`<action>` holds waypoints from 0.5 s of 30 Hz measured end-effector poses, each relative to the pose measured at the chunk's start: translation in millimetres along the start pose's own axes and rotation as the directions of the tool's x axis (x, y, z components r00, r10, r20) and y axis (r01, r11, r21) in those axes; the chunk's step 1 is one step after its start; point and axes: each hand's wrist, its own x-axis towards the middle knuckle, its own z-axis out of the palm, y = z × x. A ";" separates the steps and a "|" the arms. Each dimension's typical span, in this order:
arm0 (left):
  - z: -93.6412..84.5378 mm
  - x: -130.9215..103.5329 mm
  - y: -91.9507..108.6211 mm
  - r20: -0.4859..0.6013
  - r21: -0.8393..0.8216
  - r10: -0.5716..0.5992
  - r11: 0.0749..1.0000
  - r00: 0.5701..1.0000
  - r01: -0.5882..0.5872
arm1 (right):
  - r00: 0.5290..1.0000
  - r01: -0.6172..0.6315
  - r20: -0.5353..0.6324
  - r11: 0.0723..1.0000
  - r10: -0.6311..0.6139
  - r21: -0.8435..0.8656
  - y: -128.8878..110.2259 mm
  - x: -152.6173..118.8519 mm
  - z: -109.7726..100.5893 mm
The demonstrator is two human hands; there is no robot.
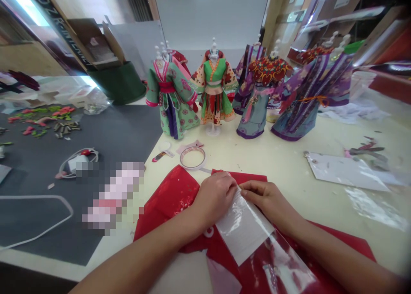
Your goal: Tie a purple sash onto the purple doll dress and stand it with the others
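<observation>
A clear plastic bag (257, 259) with a white paper sheet (245, 230) inside slants across red printed packaging (175, 187) at the table's front. At the bag's upper end, my left hand (218, 197) is closed with its fingers curled on the plastic. Close beside it on the right, my right hand (268, 200) pinches the same end between thumb and fingers. My fingers partly hide the bag's edge. Just beyond my hands lies a roll of tape (192, 158), with a strip reaching toward the red packaging.
Several small dressed mannequins, including a green-robed one (173, 97), stand across the back. A dark mat (122, 127) on the left carries a coiled cable (78, 161) and fabric scraps (41, 120). On the right lies a white card (346, 170) near plastic film (375, 206).
</observation>
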 end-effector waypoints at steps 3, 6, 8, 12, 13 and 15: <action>0.1 0.0 1.9 0.005 0.032 0.007 0.999 1.000 -0.008 | 1.000 0.004 0.003 1.000 -0.004 0.001 -0.5 0.0 0.3; 1.1 0.0 2.5 0.000 0.050 0.007 0.999 1.000 -0.007 | 1.000 0.008 0.006 1.000 -0.008 0.004 -1.0 -0.3 0.7; 1.6 0.0 1.9 -0.006 0.052 0.006 0.999 1.000 -0.006 | 1.000 0.007 0.009 1.000 -0.007 -0.002 -1.0 -0.4 0.9; -0.5 0.3 -0.2 0.012 0.002 -0.014 1.000 1.000 0.014 | 1.000 -0.005 0.011 1.000 0.005 -0.001 -0.3 -0.3 0.8; -1.6 0.4 -0.7 0.022 -0.014 -0.019 1.000 1.000 0.020 | 1.000 -0.010 0.009 1.000 0.010 0.002 -0.1 -0.3 0.7; -3.6 0.9 -1.9 0.038 -0.035 -0.027 0.999 0.999 0.029 | 1.000 -0.013 0.007 1.000 0.013 0.004 0.2 -0.5 0.5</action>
